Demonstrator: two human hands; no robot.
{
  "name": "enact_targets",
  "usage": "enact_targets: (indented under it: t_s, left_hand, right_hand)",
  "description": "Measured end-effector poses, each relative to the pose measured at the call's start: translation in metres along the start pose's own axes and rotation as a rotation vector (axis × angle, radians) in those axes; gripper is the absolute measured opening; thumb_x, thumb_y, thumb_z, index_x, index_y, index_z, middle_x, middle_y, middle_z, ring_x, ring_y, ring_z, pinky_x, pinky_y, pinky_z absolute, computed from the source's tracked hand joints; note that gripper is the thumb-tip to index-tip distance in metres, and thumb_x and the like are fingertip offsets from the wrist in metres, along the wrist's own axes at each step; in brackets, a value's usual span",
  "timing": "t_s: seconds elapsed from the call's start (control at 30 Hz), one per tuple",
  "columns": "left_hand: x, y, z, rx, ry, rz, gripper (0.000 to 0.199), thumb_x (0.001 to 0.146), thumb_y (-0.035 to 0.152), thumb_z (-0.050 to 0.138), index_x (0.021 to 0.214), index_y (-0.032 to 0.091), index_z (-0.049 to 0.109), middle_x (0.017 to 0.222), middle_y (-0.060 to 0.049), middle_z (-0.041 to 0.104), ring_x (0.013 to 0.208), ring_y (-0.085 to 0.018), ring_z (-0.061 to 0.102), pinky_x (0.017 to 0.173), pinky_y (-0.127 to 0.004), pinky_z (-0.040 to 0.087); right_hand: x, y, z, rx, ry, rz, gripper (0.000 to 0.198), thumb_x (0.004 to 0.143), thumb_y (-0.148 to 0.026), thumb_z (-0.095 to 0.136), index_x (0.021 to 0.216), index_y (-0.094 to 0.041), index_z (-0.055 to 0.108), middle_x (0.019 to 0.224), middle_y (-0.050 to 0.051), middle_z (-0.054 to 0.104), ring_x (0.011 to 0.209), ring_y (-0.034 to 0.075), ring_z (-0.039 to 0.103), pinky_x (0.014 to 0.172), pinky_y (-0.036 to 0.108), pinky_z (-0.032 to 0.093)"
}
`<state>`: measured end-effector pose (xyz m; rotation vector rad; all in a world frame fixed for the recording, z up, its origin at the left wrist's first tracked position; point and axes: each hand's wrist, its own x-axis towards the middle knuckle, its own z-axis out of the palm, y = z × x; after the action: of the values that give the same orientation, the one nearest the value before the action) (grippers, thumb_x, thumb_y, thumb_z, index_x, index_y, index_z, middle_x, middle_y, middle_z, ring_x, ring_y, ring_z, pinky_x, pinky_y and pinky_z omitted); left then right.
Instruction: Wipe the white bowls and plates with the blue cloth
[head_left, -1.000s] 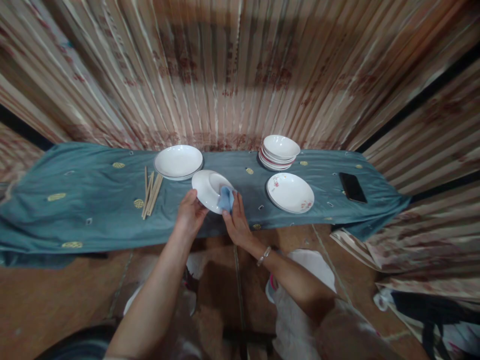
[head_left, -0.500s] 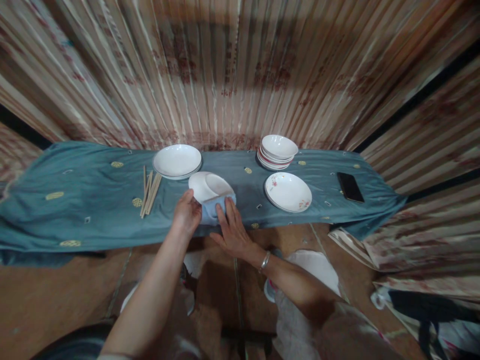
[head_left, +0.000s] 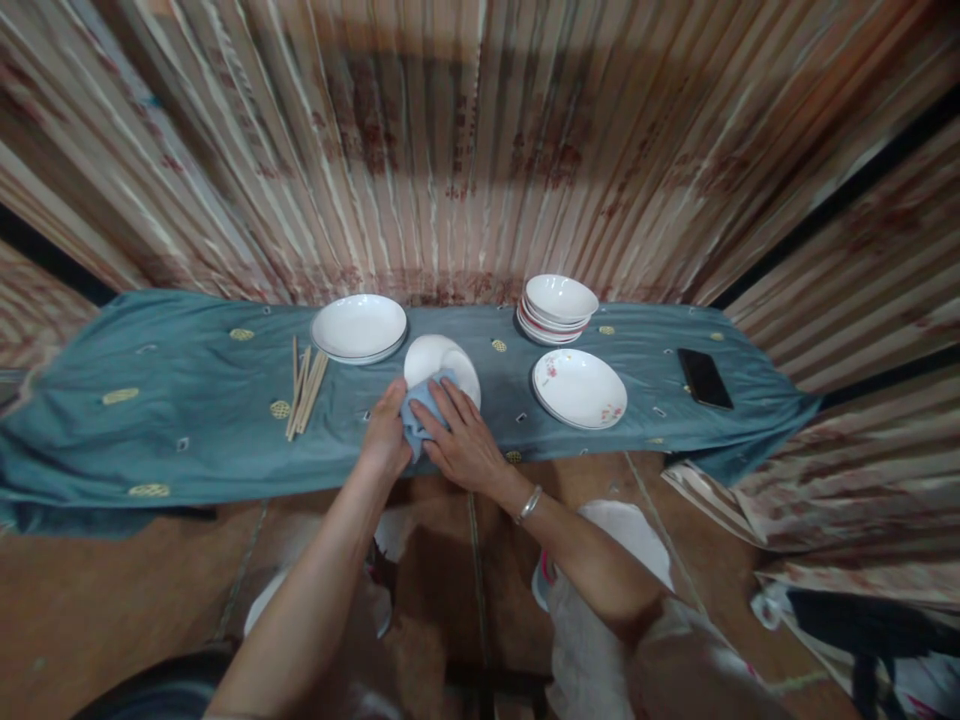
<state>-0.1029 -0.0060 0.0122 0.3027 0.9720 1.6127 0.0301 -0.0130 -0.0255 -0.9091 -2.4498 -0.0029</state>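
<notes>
Both hands are over the front middle of the table with a white bowl (head_left: pixel 433 354), tilted, a curved inner or foot edge showing. My left hand (head_left: pixel 386 425) is closed on the bowl's left rim; its fingertips are partly hidden. My right hand (head_left: pixel 466 440) presses a crumpled light-blue cloth (head_left: pixel 421 402) against the bowl's surface, fingers lying over the cloth. Part of the cloth hangs between the two hands. A silver bracelet (head_left: pixel 530 503) circles my right wrist.
Several wooden chopsticks (head_left: pixel 306 392) lie left of the bowl, near stacked plates (head_left: pixel 360 325). To the right are stacked bowls (head_left: pixel 561 297), flower-patterned plates (head_left: pixel 581 390) and a black phone (head_left: pixel 703 377). A green cloth (head_left: pixel 217 420) covers the table; a pleated curtain (head_left: pixel 465 150) hangs behind.
The bowl has turned and shifted slightly right, along with my left hand. My right hand has slid the cloth left and up across the bowl, and the cloth is more bunched.
</notes>
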Motion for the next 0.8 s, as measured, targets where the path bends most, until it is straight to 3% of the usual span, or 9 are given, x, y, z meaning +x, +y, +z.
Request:
enact_targets:
  t_s: [0.23, 0.5, 0.63, 0.8]
  left_hand:
    - [-0.01, -0.001, 0.007, 0.025, -0.047, -0.084, 0.021, 0.089, 0.036, 0.062, 0.087, 0.016, 0.071, 0.086, -0.006, 0.076, 0.098, -0.019, 0.071, 0.082, -0.025, 0.056]
    - [-0.022, -0.011, 0.017, 0.05, -0.31, -0.049, 0.037, 0.076, 0.044, 0.076, 0.1, 0.016, 0.073, 0.106, -0.009, 0.075, 0.115, -0.026, 0.064, 0.097, -0.036, 0.051]
    - [-0.025, -0.011, 0.018, 0.134, -0.401, -0.017, 0.039, 0.067, 0.042, 0.083, 0.096, 0.018, 0.076, 0.102, -0.008, 0.076, 0.105, -0.027, 0.067, 0.09, -0.036, 0.053]
    - [-0.028, -0.013, 0.02, 0.3, -0.469, 0.019, 0.042, 0.063, 0.028, 0.085, 0.103, 0.019, 0.077, 0.101, -0.006, 0.076, 0.097, -0.023, 0.068, 0.082, -0.03, 0.052]
  right_hand:
    - [0.014, 0.008, -0.012, 0.086, 0.028, 0.127, 0.055, 0.097, -0.033, 0.048, 0.151, -0.022, 0.039, 0.164, 0.01, 0.022, 0.154, 0.029, 0.009, 0.122, 0.054, 0.018]
    - [0.019, 0.022, -0.026, 0.143, 0.194, 0.181, 0.057, 0.102, -0.043, 0.03, 0.15, -0.014, 0.037, 0.163, 0.015, 0.02, 0.153, 0.028, 0.009, 0.122, 0.052, 0.018]
    - [0.019, 0.029, -0.029, 0.216, 0.257, 0.221, 0.058, 0.103, -0.043, 0.022, 0.152, -0.015, 0.03, 0.163, 0.013, 0.019, 0.153, 0.025, 0.011, 0.123, 0.051, 0.019]
    - [0.019, 0.042, -0.034, 0.311, 0.25, 0.291, 0.058, 0.102, -0.044, 0.017, 0.154, -0.02, 0.025, 0.161, 0.01, 0.027, 0.151, 0.023, 0.02, 0.123, 0.051, 0.021]
